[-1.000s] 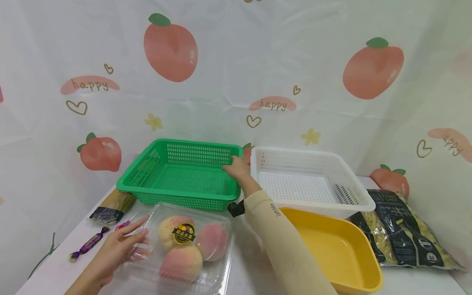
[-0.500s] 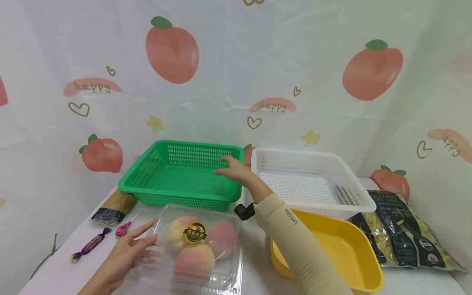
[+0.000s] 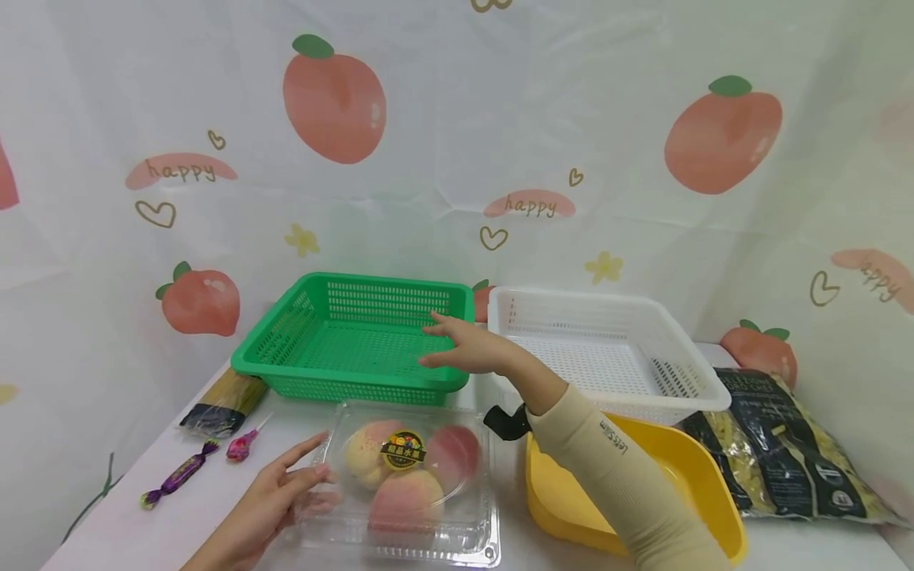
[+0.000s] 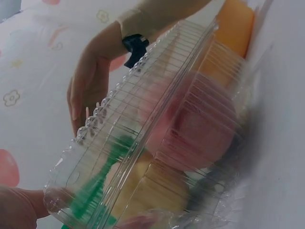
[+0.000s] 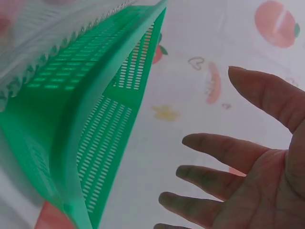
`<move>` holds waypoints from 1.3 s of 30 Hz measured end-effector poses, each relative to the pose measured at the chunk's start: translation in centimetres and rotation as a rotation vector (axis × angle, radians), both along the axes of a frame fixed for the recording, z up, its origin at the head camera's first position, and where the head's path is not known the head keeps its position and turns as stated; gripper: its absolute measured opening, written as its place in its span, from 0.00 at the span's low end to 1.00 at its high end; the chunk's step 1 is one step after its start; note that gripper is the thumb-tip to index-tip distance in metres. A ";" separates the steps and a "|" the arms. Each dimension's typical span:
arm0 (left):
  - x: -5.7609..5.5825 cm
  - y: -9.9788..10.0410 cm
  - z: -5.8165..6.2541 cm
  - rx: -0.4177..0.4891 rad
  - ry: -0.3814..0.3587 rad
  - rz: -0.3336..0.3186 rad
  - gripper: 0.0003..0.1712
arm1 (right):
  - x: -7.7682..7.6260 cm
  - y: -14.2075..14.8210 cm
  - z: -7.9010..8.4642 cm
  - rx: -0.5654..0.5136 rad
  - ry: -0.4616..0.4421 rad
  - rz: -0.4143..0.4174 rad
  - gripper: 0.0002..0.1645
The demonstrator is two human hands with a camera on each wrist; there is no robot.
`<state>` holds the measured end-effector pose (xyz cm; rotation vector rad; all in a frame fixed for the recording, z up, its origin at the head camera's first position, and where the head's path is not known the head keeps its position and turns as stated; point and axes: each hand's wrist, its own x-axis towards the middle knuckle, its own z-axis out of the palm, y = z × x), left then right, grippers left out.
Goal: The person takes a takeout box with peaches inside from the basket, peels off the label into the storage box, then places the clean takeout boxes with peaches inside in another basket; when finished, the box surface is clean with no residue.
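A clear plastic box of peaches with a black label sits in front of the green basket. My left hand grips the box's left side, thumb at the top edge and other fingers showing through the plastic; in the left wrist view the thumb meets the ridged rim. The peaches show through the wall. My right hand reaches across the right end of the green basket in the head view, holding nothing. Its fingers are spread apart in the right wrist view.
Right of the green basket stands a white basket, with a yellow tub before it, partly behind my right sleeve. A pasta bag lies far right. At left are a noodle pack, a lollipop and a purple wrapped candy.
My left hand and the box of peaches have moved right. The right hand has come off the green basket's right rim, drawn nearer and spread its fingers.
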<state>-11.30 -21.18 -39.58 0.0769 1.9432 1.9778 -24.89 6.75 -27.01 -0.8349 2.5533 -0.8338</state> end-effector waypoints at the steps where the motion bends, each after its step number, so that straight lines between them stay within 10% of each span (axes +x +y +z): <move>1: 0.0 0.1 0.0 0.005 0.005 -0.003 0.42 | 0.2 0.2 0.1 0.008 0.011 0.012 0.37; 20: 0.3 2.6 -0.5 0.019 0.043 -0.050 0.41 | 3.8 2.4 -0.7 0.115 0.130 0.154 0.38; 24: 0.4 3.6 -0.1 -0.119 0.057 0.020 0.39 | 4.3 2.2 -0.7 0.146 0.154 0.205 0.37; 30: 0.3 4.6 0.8 -0.433 0.219 0.145 0.34 | 4.7 1.7 -1.0 0.205 0.165 0.244 0.34; 39: -1.5 5.4 2.0 -0.533 0.496 0.079 0.41 | 4.6 0.9 -1.3 0.215 0.127 0.285 0.29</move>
